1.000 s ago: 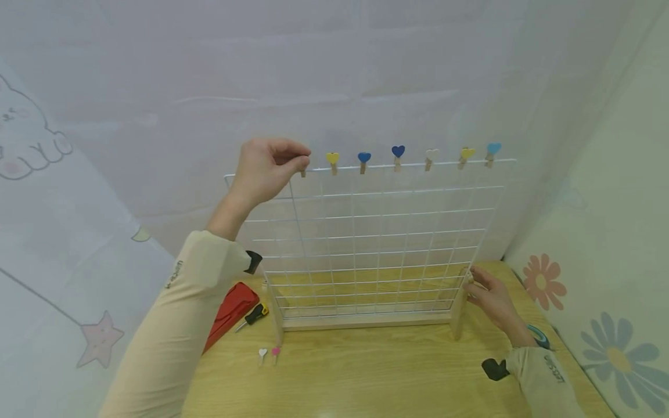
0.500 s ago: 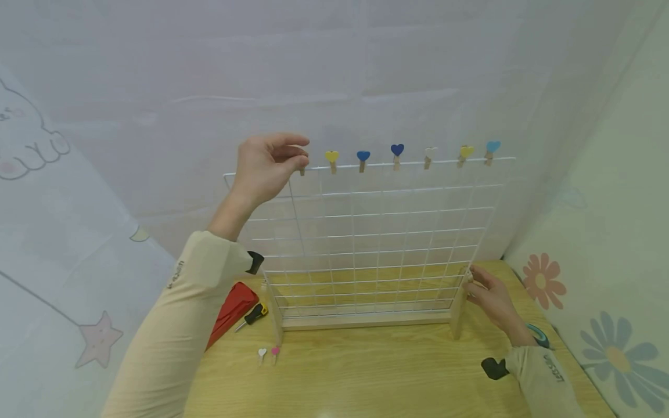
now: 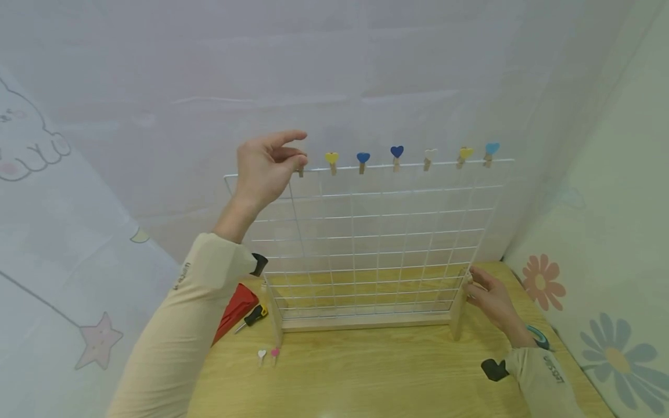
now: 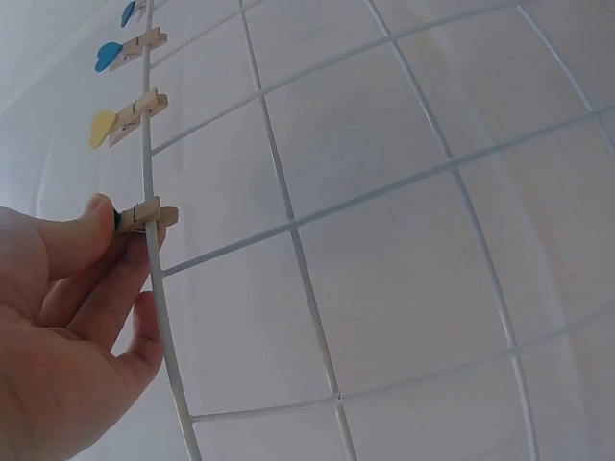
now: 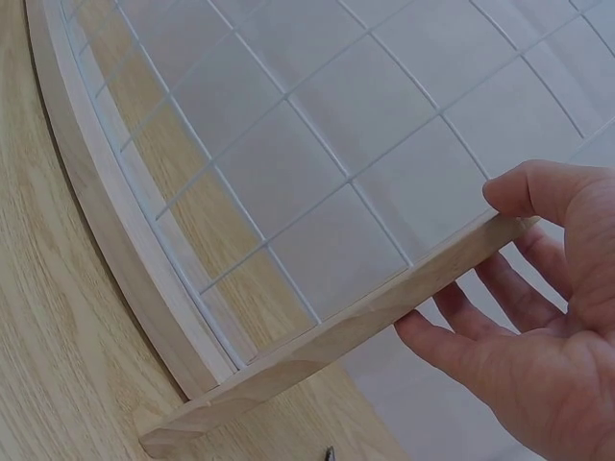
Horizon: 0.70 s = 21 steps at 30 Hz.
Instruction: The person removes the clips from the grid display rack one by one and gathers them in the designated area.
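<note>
A white wire grid [image 4: 291, 226] stands upright in a wooden base [image 3: 366, 323]. At the left part of its top wire, my left hand [image 3: 261, 171] pinches a small wooden clothespin [image 4: 144, 215] between thumb and fingers. The clothespin sits over the wire, and a bit of dark green shows by the thumb; the rest of its front is covered. In the head view the index finger is raised off it. To its right, a yellow heart clothespin [image 3: 331, 157] and several others line the wire. My right hand [image 3: 493, 302] grips the right wooden post [image 5: 327, 336].
On the table [image 3: 366, 377] lie a white heart clothespin [image 3: 262, 353] and a pink one [image 3: 274, 352] at front left. A screwdriver [image 3: 255, 315] and a red object [image 3: 237, 305] lie beside the left post. A teal curved item [image 3: 538, 335] is by the right wrist.
My left index finger has lifted up and away from the clothespin, while the thumb stays against it. The right hand has kept its place on the post.
</note>
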Each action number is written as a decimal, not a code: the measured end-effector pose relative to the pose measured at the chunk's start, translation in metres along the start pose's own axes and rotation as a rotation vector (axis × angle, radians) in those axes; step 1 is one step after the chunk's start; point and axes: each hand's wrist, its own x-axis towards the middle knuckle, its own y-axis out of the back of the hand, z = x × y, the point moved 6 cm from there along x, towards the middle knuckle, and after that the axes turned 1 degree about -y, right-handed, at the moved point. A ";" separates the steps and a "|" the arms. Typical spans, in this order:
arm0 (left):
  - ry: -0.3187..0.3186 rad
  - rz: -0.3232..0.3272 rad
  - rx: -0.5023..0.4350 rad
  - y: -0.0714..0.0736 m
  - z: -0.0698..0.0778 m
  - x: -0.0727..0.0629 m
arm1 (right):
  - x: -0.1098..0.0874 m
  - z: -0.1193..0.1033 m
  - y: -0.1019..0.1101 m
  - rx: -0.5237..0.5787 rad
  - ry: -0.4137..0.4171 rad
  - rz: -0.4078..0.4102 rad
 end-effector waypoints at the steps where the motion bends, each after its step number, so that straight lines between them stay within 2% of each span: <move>1: -0.004 0.007 -0.005 0.000 0.000 0.000 | 0.000 0.000 0.000 0.000 0.001 -0.002; 7: 0.013 0.061 -0.038 0.003 -0.002 0.000 | 0.001 0.000 0.000 0.005 0.018 -0.013; 13: -0.018 0.132 -0.096 0.015 0.010 0.004 | 0.002 -0.001 0.000 0.009 0.022 -0.013; 17: -0.049 0.103 -0.134 0.019 0.014 0.004 | 0.003 0.000 0.001 0.013 0.011 -0.011; 21: -0.087 0.053 -0.147 0.021 0.011 -0.001 | 0.001 -0.001 0.000 0.016 -0.002 -0.014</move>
